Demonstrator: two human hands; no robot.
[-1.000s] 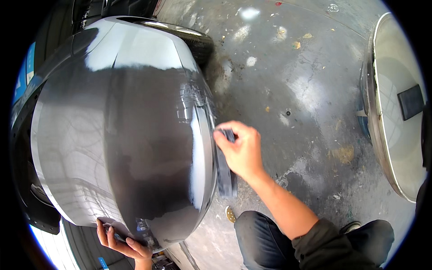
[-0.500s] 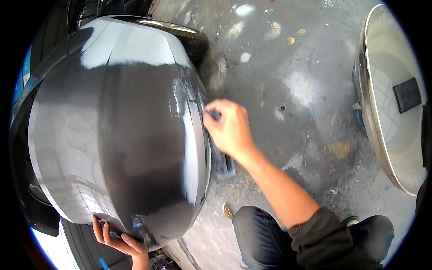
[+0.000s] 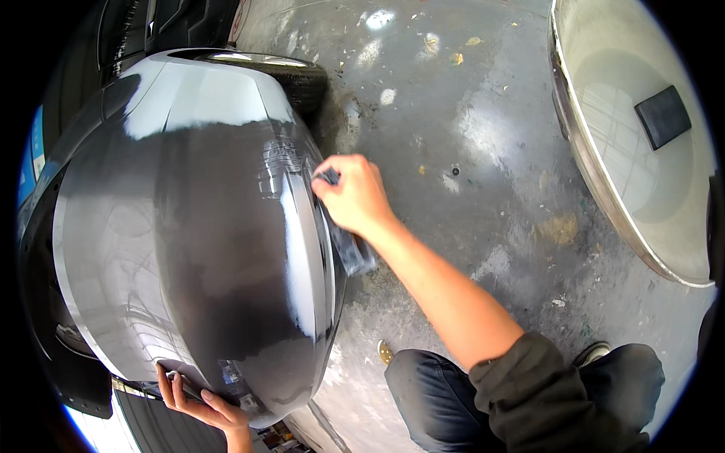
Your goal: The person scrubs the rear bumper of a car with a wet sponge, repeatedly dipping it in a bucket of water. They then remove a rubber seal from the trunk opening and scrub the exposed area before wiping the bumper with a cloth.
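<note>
**Bumper panel held at two points**

Right hand [image 3: 353,198] is closed around a small dark block [image 3: 329,177], pressed against the right edge of the glossy dark car bumper [image 3: 189,249]. Left hand [image 3: 202,402] grips the bumper's lower edge, fingers curled over it. The bumper stands on the stained concrete floor [image 3: 483,196]. A pale curved panel [image 3: 642,151] lies well apart, right.

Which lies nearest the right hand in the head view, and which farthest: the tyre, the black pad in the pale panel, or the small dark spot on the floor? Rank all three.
From the right hand:
1. Dark spot, on the floor just to its right.
2. Tyre, above it, behind the glossy grey car panel.
3. Black pad, far right, lying in the pale panel.
</note>
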